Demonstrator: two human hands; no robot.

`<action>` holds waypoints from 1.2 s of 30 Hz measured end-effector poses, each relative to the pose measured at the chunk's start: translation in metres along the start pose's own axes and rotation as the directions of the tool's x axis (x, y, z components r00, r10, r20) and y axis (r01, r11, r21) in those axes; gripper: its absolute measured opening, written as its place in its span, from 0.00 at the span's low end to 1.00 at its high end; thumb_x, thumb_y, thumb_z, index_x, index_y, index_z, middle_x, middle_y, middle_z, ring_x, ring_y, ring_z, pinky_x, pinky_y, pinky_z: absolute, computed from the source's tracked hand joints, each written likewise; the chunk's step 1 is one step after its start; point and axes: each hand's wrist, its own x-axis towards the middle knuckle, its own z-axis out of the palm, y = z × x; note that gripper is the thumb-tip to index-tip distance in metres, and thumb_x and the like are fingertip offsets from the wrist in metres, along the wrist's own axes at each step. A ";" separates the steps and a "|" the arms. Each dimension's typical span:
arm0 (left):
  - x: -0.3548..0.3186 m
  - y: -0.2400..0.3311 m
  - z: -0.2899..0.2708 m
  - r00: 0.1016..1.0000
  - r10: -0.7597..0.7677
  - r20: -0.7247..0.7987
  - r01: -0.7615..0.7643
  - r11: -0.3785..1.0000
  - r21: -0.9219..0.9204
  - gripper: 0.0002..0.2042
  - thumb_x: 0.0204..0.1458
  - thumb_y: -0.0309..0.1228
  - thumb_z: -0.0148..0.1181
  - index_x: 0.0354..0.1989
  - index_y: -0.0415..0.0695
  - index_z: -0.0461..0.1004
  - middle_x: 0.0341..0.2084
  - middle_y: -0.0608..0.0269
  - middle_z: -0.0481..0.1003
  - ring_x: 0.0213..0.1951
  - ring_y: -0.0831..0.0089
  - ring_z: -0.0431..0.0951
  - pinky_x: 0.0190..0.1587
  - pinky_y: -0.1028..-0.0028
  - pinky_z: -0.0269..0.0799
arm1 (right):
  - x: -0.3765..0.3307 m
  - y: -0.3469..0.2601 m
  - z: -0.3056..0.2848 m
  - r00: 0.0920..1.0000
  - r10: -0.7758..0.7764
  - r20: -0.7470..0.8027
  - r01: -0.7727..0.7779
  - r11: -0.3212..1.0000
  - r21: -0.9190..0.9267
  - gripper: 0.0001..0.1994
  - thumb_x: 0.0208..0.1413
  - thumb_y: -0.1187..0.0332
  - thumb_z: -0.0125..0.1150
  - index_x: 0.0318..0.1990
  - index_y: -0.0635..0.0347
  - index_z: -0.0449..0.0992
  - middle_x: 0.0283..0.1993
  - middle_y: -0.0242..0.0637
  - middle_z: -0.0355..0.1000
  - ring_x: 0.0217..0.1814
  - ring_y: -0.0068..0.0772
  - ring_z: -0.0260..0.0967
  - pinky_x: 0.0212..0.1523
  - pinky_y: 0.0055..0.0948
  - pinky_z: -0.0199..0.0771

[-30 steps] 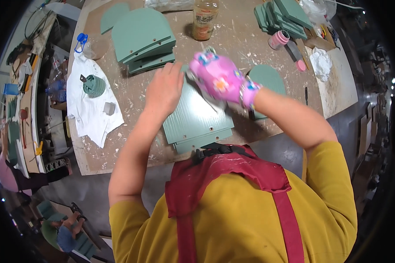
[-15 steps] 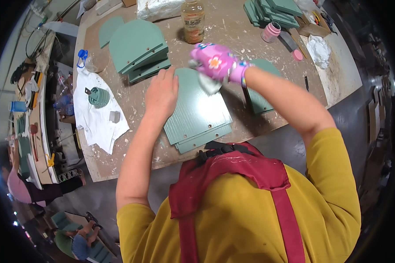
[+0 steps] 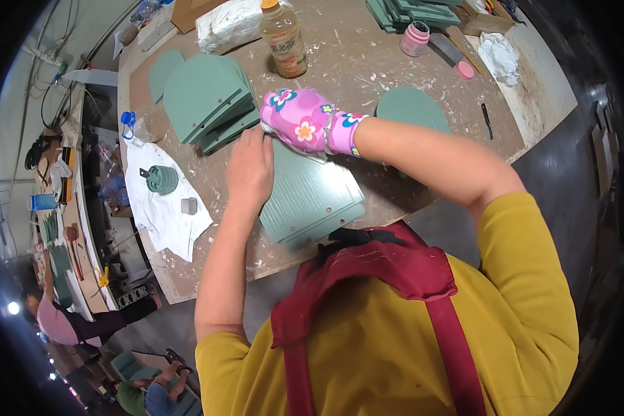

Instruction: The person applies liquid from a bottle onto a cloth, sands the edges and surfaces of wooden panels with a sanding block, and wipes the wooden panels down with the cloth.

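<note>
From my remote seat, I see the bare left hand (image 3: 251,170), fingers together, along the left edge of the glossy green arched board (image 3: 312,194), probably bracing it on the paint-flecked brown tabletop (image 3: 353,69); whether the pink flower-patterned gloved right hand (image 3: 298,123) over its far end grips anything, I cannot tell.

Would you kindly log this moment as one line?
left hand: bare, at edge of glossy green board | right hand: pink floral glove, over board's far end | beyond: orange-capped clear bottle
</note>
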 end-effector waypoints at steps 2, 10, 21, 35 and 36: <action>-0.004 -0.001 0.001 1.000 -0.007 -0.024 0.007 1.000 -0.003 0.17 0.59 0.34 0.45 0.54 0.41 0.66 0.43 0.51 0.70 0.46 0.51 0.71 0.47 0.59 0.68 | -0.015 -0.008 -0.004 0.989 -0.146 0.036 0.148 0.988 -0.053 0.09 0.45 0.71 0.57 0.34 0.64 0.70 0.32 0.48 0.69 0.34 0.48 0.71 0.32 0.38 0.75; -0.010 -0.033 0.003 0.969 -0.245 0.035 0.233 0.856 -0.462 0.24 0.58 0.41 0.52 0.56 0.37 0.64 0.36 0.55 0.71 0.40 0.64 0.72 0.45 0.67 0.68 | -0.109 0.019 -0.083 0.853 0.150 0.499 -0.346 0.880 0.326 0.13 0.50 0.62 0.56 0.42 0.57 0.72 0.36 0.47 0.73 0.40 0.49 0.73 0.42 0.42 0.72; -0.064 -0.032 -0.020 0.811 -0.462 0.358 0.576 0.523 -0.629 0.17 0.54 0.42 0.60 0.38 0.39 0.72 0.25 0.69 0.71 0.24 0.83 0.68 0.26 0.81 0.62 | -0.128 -0.005 -0.051 0.832 0.182 0.524 -0.370 0.886 0.279 0.21 0.52 0.64 0.56 0.54 0.55 0.68 0.43 0.47 0.71 0.45 0.50 0.71 0.44 0.43 0.71; -0.062 0.014 -0.061 0.897 -0.431 0.095 0.209 0.224 -0.952 0.12 0.60 0.33 0.51 0.49 0.40 0.66 0.40 0.61 0.74 0.40 0.76 0.75 0.42 0.76 0.72 | -0.085 0.004 -0.095 0.939 0.289 -0.186 -0.171 0.862 0.477 0.14 0.53 0.63 0.58 0.45 0.57 0.73 0.43 0.45 0.71 0.43 0.50 0.71 0.42 0.40 0.73; -0.062 0.020 -0.055 0.900 -0.427 0.090 0.201 0.222 -0.954 0.12 0.60 0.33 0.51 0.49 0.40 0.66 0.40 0.61 0.74 0.40 0.76 0.75 0.42 0.76 0.72 | -0.076 -0.003 -0.093 0.932 0.209 -0.296 -0.078 0.913 0.400 0.13 0.53 0.64 0.57 0.45 0.58 0.73 0.43 0.46 0.71 0.44 0.49 0.71 0.43 0.38 0.74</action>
